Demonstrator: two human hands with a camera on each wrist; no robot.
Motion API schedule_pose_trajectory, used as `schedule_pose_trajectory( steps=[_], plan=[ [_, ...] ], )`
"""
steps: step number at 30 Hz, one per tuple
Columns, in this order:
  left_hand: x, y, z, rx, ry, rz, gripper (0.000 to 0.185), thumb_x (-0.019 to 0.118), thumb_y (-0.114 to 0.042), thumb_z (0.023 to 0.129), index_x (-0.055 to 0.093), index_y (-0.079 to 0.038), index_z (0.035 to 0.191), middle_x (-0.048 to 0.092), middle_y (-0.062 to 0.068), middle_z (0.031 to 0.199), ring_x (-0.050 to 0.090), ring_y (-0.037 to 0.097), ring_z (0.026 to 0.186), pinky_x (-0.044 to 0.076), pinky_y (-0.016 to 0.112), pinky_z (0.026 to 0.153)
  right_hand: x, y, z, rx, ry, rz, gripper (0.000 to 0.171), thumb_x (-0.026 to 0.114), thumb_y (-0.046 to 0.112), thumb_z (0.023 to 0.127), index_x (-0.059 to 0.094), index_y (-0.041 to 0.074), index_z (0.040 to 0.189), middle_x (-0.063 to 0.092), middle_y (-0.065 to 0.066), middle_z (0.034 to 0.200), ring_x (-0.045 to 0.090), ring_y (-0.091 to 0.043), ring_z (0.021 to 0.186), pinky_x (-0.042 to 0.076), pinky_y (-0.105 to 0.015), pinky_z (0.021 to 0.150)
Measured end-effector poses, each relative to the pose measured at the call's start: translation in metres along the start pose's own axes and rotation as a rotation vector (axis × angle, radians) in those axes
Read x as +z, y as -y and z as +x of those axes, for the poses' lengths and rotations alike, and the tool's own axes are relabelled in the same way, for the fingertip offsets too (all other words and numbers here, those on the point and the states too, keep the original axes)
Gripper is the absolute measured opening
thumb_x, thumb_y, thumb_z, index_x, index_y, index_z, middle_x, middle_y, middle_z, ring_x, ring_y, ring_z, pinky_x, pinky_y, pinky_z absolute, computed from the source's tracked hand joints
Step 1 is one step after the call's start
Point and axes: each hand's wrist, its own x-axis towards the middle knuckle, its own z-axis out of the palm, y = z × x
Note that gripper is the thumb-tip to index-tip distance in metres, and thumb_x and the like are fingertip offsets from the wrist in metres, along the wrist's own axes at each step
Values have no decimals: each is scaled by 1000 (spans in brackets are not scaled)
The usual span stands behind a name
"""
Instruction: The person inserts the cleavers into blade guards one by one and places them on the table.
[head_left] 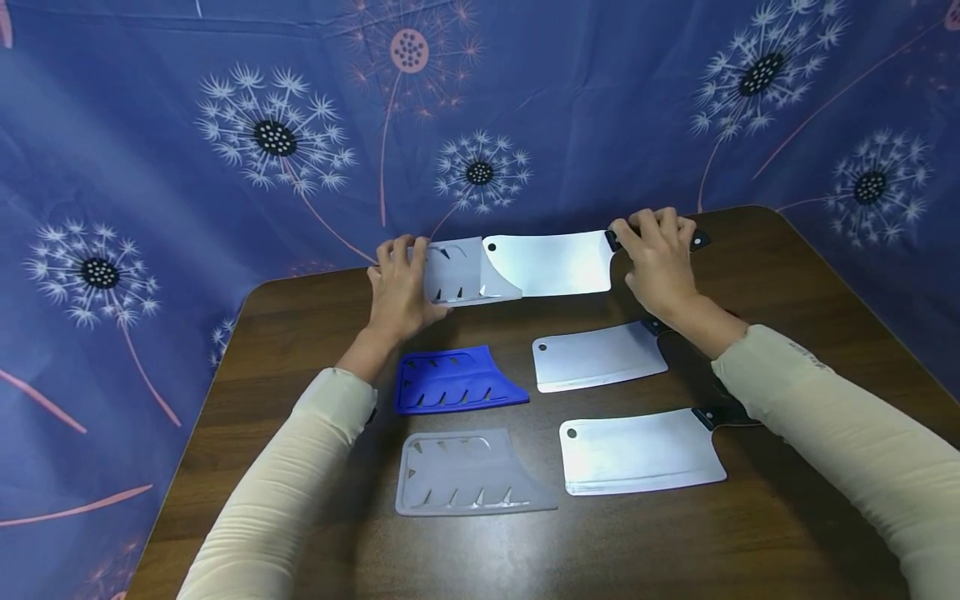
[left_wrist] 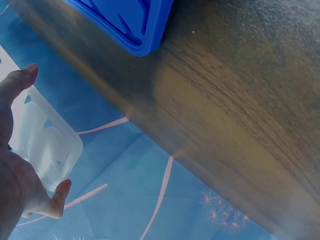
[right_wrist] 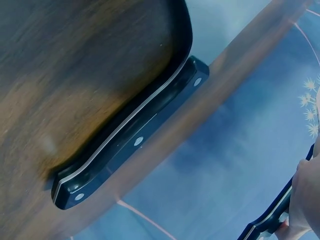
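Observation:
My left hand (head_left: 401, 275) holds a translucent white blade guard (head_left: 453, 271) by its left end, at the far side of the wooden table (head_left: 750, 517). My right hand (head_left: 652, 242) grips the black handle (head_left: 697, 240) of a cleaver whose broad steel blade (head_left: 555, 262) points left. The blade's front corner overlaps the guard's open end. In the left wrist view my left hand (left_wrist: 20, 150) has thumb and fingers around the pale guard (left_wrist: 47, 142). The right wrist view shows only my right hand's fingers (right_wrist: 306, 200) on the handle (right_wrist: 267, 222).
A blue guard (head_left: 457, 382) and a grey translucent guard (head_left: 468, 473) lie left of centre. Two more cleavers (head_left: 596, 357) (head_left: 637, 450) lie to their right, handles under my right forearm. One riveted black handle (right_wrist: 135, 140) shows close up. A blue dandelion-print cloth (head_left: 225, 167) hangs behind.

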Motion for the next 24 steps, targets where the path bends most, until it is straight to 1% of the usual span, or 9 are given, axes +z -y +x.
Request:
schedule_pose_trajectory(
  steps=[8,24],
  plan=[
    [-1,-3,-1,-6,-4,-1,103,94,-35,51,39,-8,133,38,20,134,29,41,125,33,62,83,3,3,3,-16,-36,4,58,60,-29,62,58,1,111,49,-24,107,40,-45,98,25,-62,84],
    [-1,-5,-2,-13,-12,-19,102,94,-33,50,39,-7,132,38,21,133,28,42,125,32,63,84,0,2,7,-19,-15,-20,58,65,-25,63,57,6,112,50,-23,107,40,-46,102,25,-61,85]
  ],
)
